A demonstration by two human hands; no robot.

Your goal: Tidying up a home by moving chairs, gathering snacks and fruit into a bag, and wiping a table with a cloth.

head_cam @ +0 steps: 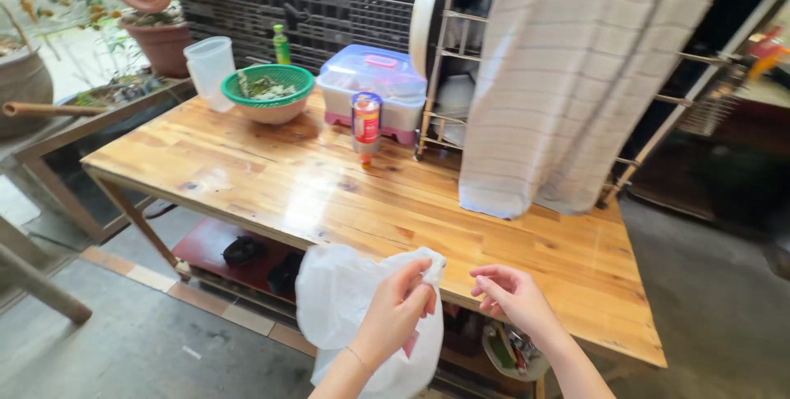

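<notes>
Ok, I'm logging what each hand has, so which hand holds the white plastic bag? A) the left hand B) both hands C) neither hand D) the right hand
A: the left hand pinches the top of the white plastic bag, while the right hand is beside it, open and apart from the bag.

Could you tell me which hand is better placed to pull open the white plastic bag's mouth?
Probably the right hand: it hovers open and free beside the white plastic bag, while the left hand already pinches its top edge.
</notes>
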